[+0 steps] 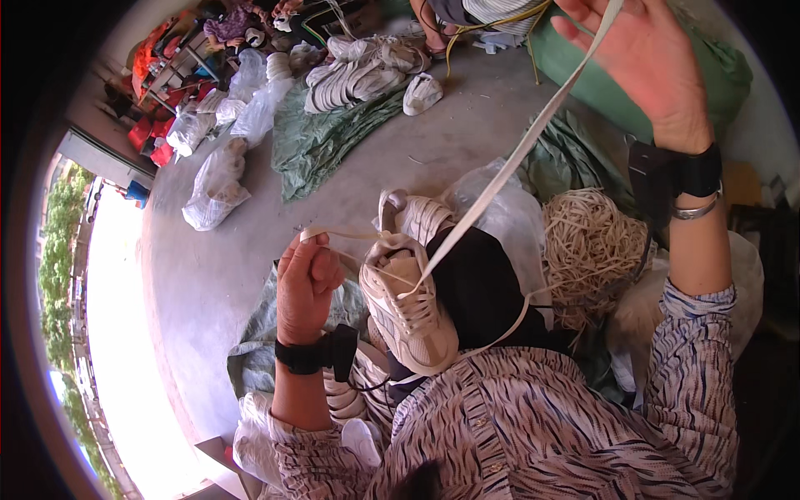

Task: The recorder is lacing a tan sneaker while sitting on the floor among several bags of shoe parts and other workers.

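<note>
A beige and white sneaker (429,337) rests on my lap, its toe toward me and its lace partly threaded through the eyelets. My left hand (308,279) is closed beside the shoe, pinching a loop of the cream shoelace (508,171). High at the upper right, my right hand (654,71) draws a long length of that lace taut from the shoe; its fingertips are partly cut off by the frame's edge. Another strand of lace hangs from the shoe across my lap.
A heap of loose laces (592,242) lies at my right, beside a clear plastic bag (508,212). More sneakers (362,75) are piled on a green sheet (308,150) ahead. A white bag (215,187) sits on the floor. Other people work at the far side.
</note>
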Action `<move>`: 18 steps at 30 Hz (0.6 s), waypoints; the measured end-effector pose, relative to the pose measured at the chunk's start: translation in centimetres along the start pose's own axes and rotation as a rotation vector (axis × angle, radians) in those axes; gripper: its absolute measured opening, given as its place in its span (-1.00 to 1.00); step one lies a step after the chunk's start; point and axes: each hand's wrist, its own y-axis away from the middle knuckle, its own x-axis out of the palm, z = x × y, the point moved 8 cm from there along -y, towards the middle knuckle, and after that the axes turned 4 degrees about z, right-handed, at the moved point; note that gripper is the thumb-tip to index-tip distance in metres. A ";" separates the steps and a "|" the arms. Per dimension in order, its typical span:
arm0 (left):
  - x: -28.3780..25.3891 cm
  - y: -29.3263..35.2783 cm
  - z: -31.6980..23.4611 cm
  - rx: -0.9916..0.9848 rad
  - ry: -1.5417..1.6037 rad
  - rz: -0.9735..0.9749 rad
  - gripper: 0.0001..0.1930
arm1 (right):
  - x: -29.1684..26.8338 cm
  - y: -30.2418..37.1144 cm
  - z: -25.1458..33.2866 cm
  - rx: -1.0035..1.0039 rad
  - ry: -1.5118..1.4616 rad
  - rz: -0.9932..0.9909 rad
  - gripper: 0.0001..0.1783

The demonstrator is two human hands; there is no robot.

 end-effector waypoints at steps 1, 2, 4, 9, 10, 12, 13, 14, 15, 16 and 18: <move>-0.5 0.4 -0.2 -0.020 0.011 -0.021 -0.81 | -1.9 1.0 -1.8 0.159 -0.080 -0.328 -0.61; -1.3 1.0 -0.2 -0.037 0.024 -0.042 -0.83 | -4.9 0.1 -5.8 0.290 -0.256 -0.083 -0.65; -1.6 0.6 -0.5 -0.048 0.129 -0.031 -0.84 | -5.4 3.9 -12.2 0.559 -0.261 0.280 -0.77; -3.7 0.5 -1.0 -0.060 0.274 -0.201 -0.87 | 1.1 17.7 -20.2 0.254 0.556 1.003 -0.95; -4.2 0.8 -1.2 -0.058 0.269 -0.213 -0.87 | 2.3 19.6 -20.4 0.000 0.916 1.163 -0.92; -5.2 1.5 -1.5 -0.061 0.307 -0.256 -0.87 | 3.4 20.6 -20.9 -0.331 1.030 1.188 -0.83; -5.9 1.7 -1.5 -0.061 0.308 -0.255 -0.87 | 3.5 20.7 -21.2 -0.460 1.064 1.156 -0.83; -6.2 1.9 -2.0 -0.041 0.311 -0.224 -0.87 | 3.4 20.4 -21.7 -0.465 1.058 1.163 -0.83; -6.2 2.0 -2.3 -0.021 0.314 -0.192 -0.88 | 3.7 20.6 -21.8 -0.607 1.089 1.206 -0.85; -6.4 2.1 -2.5 -0.010 0.308 -0.199 -0.87 | 3.8 21.0 -21.9 -0.751 1.118 1.244 -0.86; -6.4 2.2 -2.5 -0.012 0.317 -0.194 -0.86 | 4.1 20.6 -22.2 -0.821 1.066 1.270 -0.87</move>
